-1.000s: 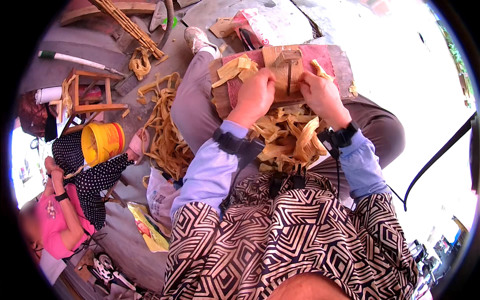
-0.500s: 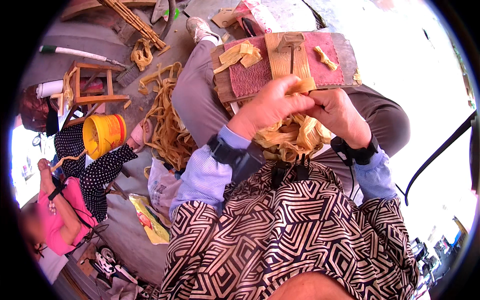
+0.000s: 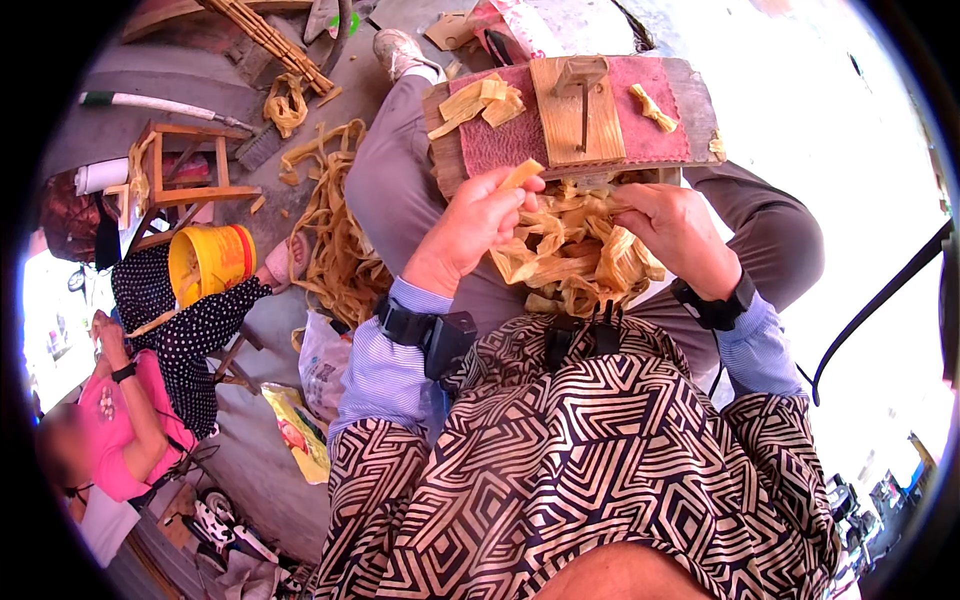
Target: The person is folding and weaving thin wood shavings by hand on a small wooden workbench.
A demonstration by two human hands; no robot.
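Between the thumb and fingers of my left hand is a short tan strip, its end poking up past the fingertips. My right hand is closed in a pinch at the right side of a heap of tan ribbon-like strips, on a strip there that is mostly hidden. The heap lies in front of my body. Just beyond it, a wooden board rests over my legs, with reddish cloth, a pale wood block carrying an upright fitting, and a knotted strip on it.
Long tan strips lie heaped on the floor at left. Beside them are a yellow bucket, a wooden stool, a brush and plastic bags. A person in pink sits at the far left, handling a strip.
My hands were together at a strip over the board's near edge. Now they are apart: the left has moved left and nearer with a strip, the right slightly down beside the heap.
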